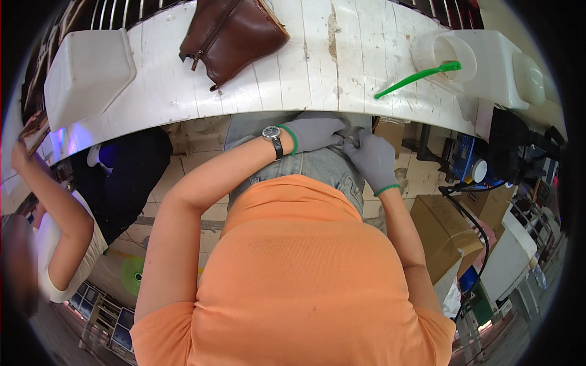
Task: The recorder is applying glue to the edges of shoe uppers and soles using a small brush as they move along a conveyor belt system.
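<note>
My left hand [318, 133], in a grey work glove with a green cuff, lies over my lap just below the table's edge. A watch [273, 139] with a black strap is on that wrist. My right hand [372, 160], gloved the same way, meets it from the right with fingers curled in. The fingertips of both hands come together, bent and pressed close. Whatever is between them, if anything, is too small or hidden to make out. Beyond the hands, a brown leather boot [238, 43] with a side zipper lies on the white table [305, 91].
A white plastic container [88, 76] stands at the table's left. At its right, a green-handled brush [418, 78] rests against a white tub [448, 55] beside a white jug [500, 70]. A co-worker's arm [64, 207] is at far left. Cardboard boxes [442, 229] stand at right.
</note>
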`<state>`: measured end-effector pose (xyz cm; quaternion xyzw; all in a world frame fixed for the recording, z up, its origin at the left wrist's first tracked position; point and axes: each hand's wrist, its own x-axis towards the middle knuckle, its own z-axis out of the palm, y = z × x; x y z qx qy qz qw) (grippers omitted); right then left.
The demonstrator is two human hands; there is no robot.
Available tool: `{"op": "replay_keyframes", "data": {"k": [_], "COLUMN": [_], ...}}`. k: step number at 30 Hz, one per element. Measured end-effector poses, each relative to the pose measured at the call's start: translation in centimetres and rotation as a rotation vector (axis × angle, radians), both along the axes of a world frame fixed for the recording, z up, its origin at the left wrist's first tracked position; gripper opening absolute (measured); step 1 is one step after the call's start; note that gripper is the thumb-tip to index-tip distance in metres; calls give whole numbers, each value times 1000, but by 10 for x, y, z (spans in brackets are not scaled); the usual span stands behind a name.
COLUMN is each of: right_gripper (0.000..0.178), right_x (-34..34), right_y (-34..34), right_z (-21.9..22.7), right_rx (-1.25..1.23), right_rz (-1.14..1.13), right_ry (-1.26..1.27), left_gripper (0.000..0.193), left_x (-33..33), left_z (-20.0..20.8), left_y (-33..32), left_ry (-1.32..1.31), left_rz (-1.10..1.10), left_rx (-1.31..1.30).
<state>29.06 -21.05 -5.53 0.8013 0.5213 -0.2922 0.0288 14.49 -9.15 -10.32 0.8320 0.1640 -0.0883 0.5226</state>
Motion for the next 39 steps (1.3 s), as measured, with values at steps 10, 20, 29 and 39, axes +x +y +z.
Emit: {"op": "replay_keyframes", "data": {"k": [10, 20, 29, 39], "right_gripper": [25, 42, 38, 21], "right_x": [16, 40, 44, 10], "right_y": [3, 69, 108, 155], "right_z": [36, 102, 81, 241], "right_rx": [68, 209, 132, 854], "right_rz": [57, -267, -193, 750], "right_ry": [414, 1247, 1181, 592], "left_gripper": [39, 131, 78, 58], "left_x": [-11, -84, -136, -94], "left_z": [79, 130, 142, 110], "left_y": [20, 98, 125, 134], "left_ry": [21, 190, -212, -126], "left_rz": [-120, 710, 959, 1086], "left_rx": [73, 932, 618, 1144]}}
